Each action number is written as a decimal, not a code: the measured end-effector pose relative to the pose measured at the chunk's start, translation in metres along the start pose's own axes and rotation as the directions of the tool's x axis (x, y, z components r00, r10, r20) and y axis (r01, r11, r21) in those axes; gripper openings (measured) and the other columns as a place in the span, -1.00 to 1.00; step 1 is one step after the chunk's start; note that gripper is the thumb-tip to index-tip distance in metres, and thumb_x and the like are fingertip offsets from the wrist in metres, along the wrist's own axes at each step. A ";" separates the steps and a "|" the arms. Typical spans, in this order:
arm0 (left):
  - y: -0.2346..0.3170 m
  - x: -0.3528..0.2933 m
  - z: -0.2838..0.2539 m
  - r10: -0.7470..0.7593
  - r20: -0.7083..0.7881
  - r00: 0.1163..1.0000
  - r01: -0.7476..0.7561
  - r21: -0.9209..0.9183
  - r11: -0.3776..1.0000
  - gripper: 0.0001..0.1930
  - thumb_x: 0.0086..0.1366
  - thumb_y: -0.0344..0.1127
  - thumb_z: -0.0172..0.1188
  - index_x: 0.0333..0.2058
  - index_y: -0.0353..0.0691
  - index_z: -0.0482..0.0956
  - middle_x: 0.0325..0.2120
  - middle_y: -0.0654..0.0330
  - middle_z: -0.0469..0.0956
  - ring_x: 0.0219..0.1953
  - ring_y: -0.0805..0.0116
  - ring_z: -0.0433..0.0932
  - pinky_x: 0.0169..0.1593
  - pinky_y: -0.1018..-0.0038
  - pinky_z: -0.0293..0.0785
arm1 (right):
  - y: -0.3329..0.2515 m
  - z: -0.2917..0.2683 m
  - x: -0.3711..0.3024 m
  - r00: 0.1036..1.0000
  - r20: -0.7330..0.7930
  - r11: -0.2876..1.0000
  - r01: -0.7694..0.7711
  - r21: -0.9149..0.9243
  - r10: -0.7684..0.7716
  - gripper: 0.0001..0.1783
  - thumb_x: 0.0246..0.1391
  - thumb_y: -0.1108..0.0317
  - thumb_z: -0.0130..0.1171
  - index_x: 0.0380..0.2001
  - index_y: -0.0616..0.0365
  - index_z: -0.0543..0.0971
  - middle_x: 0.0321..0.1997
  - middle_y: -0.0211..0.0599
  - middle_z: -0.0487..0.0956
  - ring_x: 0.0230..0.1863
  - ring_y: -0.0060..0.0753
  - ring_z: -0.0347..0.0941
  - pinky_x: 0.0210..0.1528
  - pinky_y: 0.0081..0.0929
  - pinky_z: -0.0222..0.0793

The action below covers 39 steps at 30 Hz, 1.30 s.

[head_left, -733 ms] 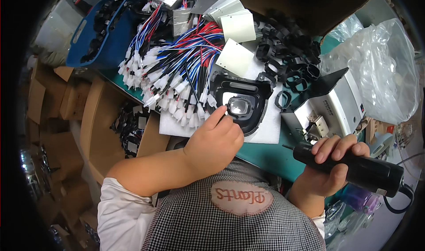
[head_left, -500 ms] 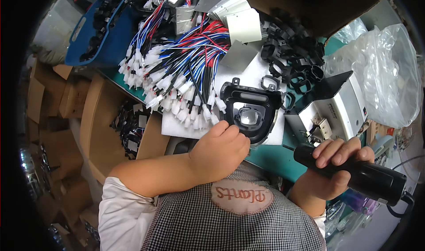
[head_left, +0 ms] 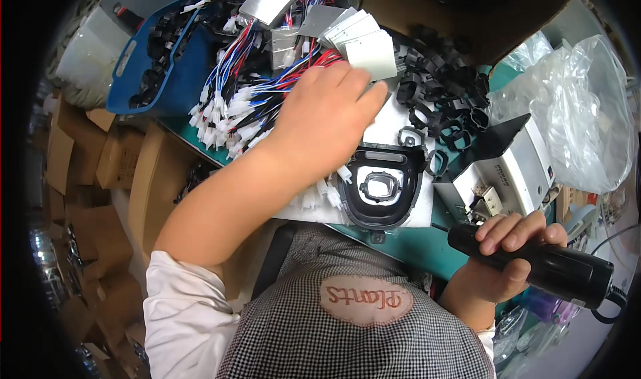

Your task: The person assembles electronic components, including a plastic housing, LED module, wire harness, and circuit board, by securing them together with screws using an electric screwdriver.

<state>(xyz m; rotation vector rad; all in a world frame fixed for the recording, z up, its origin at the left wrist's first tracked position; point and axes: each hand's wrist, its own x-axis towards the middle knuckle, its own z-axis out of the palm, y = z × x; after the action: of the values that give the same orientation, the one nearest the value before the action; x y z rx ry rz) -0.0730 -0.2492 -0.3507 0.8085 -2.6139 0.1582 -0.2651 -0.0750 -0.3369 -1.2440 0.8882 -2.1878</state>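
Observation:
My left hand (head_left: 327,115) reaches over the bundle of wire harnesses (head_left: 257,88), beside the fanned stack of thin metal plates (head_left: 367,50). Its fingers bend downward and the tips are hidden, so any grip stays unclear. Below it, a black plastic lamp housing (head_left: 383,215) with a clear lens (head_left: 380,186) in its middle lies on a white foam sheet (head_left: 422,209). My right hand (head_left: 504,252) is closed around a black electric screwdriver (head_left: 567,271). The tool's thin bit points left, apart from the housing.
Several black plastic rings (head_left: 454,105) lie heaped right of the foam. A white-and-grey metal box-like device (head_left: 511,172) and a clear plastic bag (head_left: 567,112) are farther right. A blue basket (head_left: 119,88) of black parts stands far left. Cardboard boxes (head_left: 90,245) line the left.
My left hand has left the housing's lower edge and moved up over the wires and plates. The housing now sits straighter and slightly nearer me. My right hand has barely moved.

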 end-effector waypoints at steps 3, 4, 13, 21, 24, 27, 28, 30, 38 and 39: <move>-0.009 0.015 0.031 0.092 -0.037 0.995 -0.075 0.324 0.943 -0.59 0.01 -0.32 0.16 -0.09 -0.20 0.49 -0.09 0.13 0.45 -0.03 0.22 0.40 -0.03 0.31 0.32 | -0.006 0.000 -0.001 1.000 0.011 0.999 0.025 -0.021 -0.024 -0.41 -0.05 0.31 0.36 -0.02 0.09 0.26 -0.41 -0.28 0.44 -0.55 -0.40 0.48 -0.42 -0.40 0.54; -0.014 0.017 0.037 0.165 -0.050 0.985 -0.128 0.429 0.894 -0.61 0.01 -0.32 0.10 -0.11 -0.19 0.49 -0.06 0.11 0.44 0.01 0.22 0.38 -0.01 0.33 0.29 | -0.008 -0.001 -0.001 0.999 0.009 0.999 0.031 -0.019 -0.030 -0.41 -0.05 0.31 0.36 -0.02 0.09 0.26 -0.41 -0.28 0.44 -0.55 -0.40 0.48 -0.42 -0.40 0.54; -0.007 0.001 0.010 0.116 0.095 0.989 -0.135 0.220 0.966 -0.91 0.01 -0.29 0.15 -0.47 -0.10 0.52 -0.43 0.26 0.43 -0.23 0.31 0.42 -0.20 0.35 0.28 | -0.014 -0.018 -0.005 0.998 0.012 0.996 0.070 -0.053 -0.070 -0.44 -0.04 0.29 0.35 -0.06 0.10 0.26 -0.42 -0.27 0.41 -0.58 -0.40 0.45 -0.45 -0.40 0.52; -0.072 -0.001 -0.106 -0.568 -0.222 0.793 0.277 -0.699 0.659 -0.78 0.18 -0.32 0.17 -0.23 -0.30 0.58 -0.54 0.34 0.50 -0.46 0.55 0.47 -0.34 0.60 0.39 | -0.019 -0.023 -0.005 0.995 0.033 0.992 0.096 -0.086 -0.094 -0.45 0.02 0.23 0.30 -0.03 0.14 0.26 -0.41 -0.30 0.37 -0.58 -0.45 0.40 -0.45 -0.45 0.45; -0.114 -0.023 -0.136 -0.585 -0.394 0.709 0.111 -0.756 0.645 -0.81 0.24 -0.23 0.22 -0.31 -0.23 0.55 -0.39 0.31 0.53 -0.34 0.59 0.45 -0.21 0.65 0.34 | -0.019 -0.022 -0.004 0.993 0.053 0.990 0.109 -0.084 -0.105 -0.48 0.05 0.21 0.26 -0.01 0.17 0.28 -0.39 -0.31 0.35 -0.55 -0.48 0.38 -0.43 -0.48 0.41; -0.106 -0.015 -0.153 -0.604 -0.478 0.638 0.035 -0.766 0.642 -0.75 0.26 -0.21 0.20 -0.18 -0.23 0.56 -0.32 0.31 0.55 -0.21 0.53 0.50 -0.04 0.55 0.41 | -0.019 -0.022 -0.006 0.995 0.023 0.992 0.101 -0.073 -0.100 -0.44 0.02 0.23 0.29 0.00 0.16 0.26 -0.40 -0.30 0.37 -0.56 -0.44 0.41 -0.44 -0.45 0.45; -0.105 -0.012 -0.152 -0.575 -0.393 0.717 0.118 -0.745 0.656 -0.73 0.27 -0.22 0.19 -0.14 -0.25 0.55 -0.29 0.30 0.56 -0.20 0.52 0.50 -0.04 0.53 0.42 | -0.019 -0.022 -0.006 0.996 -0.005 0.994 0.093 -0.065 -0.094 -0.40 -0.01 0.25 0.33 0.00 0.14 0.24 -0.42 -0.29 0.38 -0.57 -0.40 0.43 -0.45 -0.42 0.50; -0.114 -0.014 -0.150 -0.553 -0.266 0.790 0.228 -0.709 0.667 -0.68 0.31 -0.22 0.12 -0.07 -0.31 0.51 -0.19 0.24 0.56 -0.14 0.48 0.51 0.02 0.47 0.43 | -0.018 -0.023 -0.008 0.996 0.007 0.994 0.095 -0.059 -0.094 -0.41 -0.01 0.25 0.32 0.00 0.14 0.24 -0.41 -0.28 0.38 -0.57 -0.40 0.43 -0.44 -0.42 0.50; -0.034 -0.014 -0.138 -0.488 -0.076 0.870 0.097 -0.942 0.320 -0.70 0.20 -0.29 0.17 -0.12 -0.30 0.56 -0.55 0.39 0.47 -0.48 0.62 0.43 -0.45 0.64 0.37 | -0.017 -0.028 -0.006 0.993 0.071 0.992 0.103 -0.079 -0.098 -0.50 0.09 0.23 0.19 0.03 0.17 0.29 -0.39 -0.32 0.34 -0.54 -0.47 0.38 -0.40 -0.46 0.42; -0.022 -0.017 -0.128 -0.446 0.134 0.885 0.307 -0.887 0.343 -0.50 0.14 -0.20 0.19 0.03 -0.32 0.42 -0.35 0.31 0.50 -0.43 0.64 0.43 -0.45 0.69 0.34 | -0.017 -0.028 -0.005 0.993 0.072 0.993 0.098 -0.068 -0.093 -0.50 0.09 0.23 0.19 0.03 0.17 0.29 -0.39 -0.32 0.34 -0.54 -0.47 0.38 -0.40 -0.46 0.42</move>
<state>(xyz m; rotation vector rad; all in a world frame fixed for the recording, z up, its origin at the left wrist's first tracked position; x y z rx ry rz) -0.0039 -0.2301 -0.2409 0.8735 -1.8134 -1.1970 -0.2885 -0.0518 -0.3381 -1.4143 0.9031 -2.1898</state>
